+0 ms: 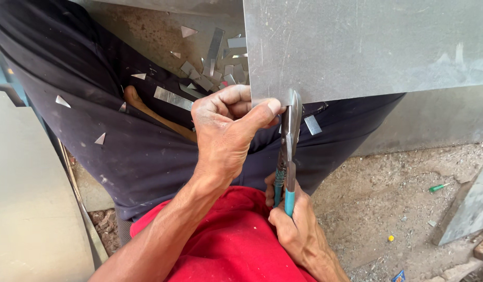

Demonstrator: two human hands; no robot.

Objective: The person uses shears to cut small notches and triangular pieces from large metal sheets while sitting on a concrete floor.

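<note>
My left hand (228, 128) pinches the lower edge of a large grey metal sheet (367, 47), thumb pressed against its face near the corner. My right hand (296, 224) grips the teal handles of tin snips (289, 141). The snips point upward, and their closed-looking jaws meet the sheet's bottom edge just right of my left thumb. Both hands work above my lap, over dark trousers and a red shirt.
Several thin metal strips and small triangular offcuts (213, 68) lie on the dark cloth and ground ahead. Another metal sheet (27, 198) leans at the left. A sheet edge (469, 209) stands at right on gritty ground (388, 198), near a small green item (437, 187).
</note>
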